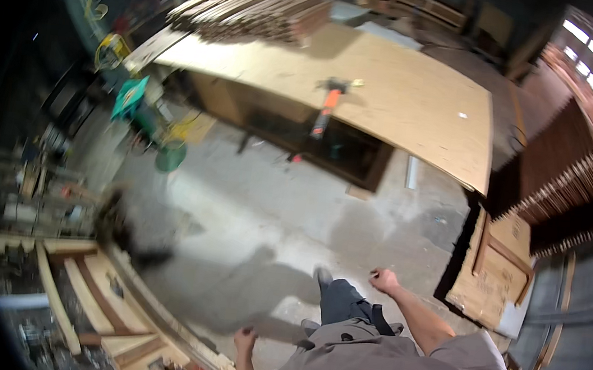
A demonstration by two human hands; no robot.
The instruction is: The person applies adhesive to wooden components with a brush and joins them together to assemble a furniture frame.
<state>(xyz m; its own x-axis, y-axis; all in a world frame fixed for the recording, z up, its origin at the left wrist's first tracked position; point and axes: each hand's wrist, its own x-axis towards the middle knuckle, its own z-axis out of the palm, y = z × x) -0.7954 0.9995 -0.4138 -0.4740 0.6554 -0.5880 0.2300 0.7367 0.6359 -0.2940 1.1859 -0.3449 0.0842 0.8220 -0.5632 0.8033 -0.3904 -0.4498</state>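
My left hand (245, 340) hangs low beside the grey shirt, fingers curled in, with nothing visible in it. Further to the right my right hand (383, 280) is held out over the floor, its fingers loosely curled and no object showing. Neither hand touches anything. Ahead, a hammer (329, 106) with an orange and black handle lies at the near edge of a plywood-topped table (408, 88), its handle sticking out past the edge. Under the tabletop is a dark-framed opening (367, 165).
A stack of wooden strips (249, 17) lies on the table's far left. Brown slatted panels (558, 169) are piled at right above a cardboard sheet (493, 271). A green machine (138, 114) stands at left. Wooden frame pieces (93, 294) fill the lower left. Concrete floor (235, 215) lies between.
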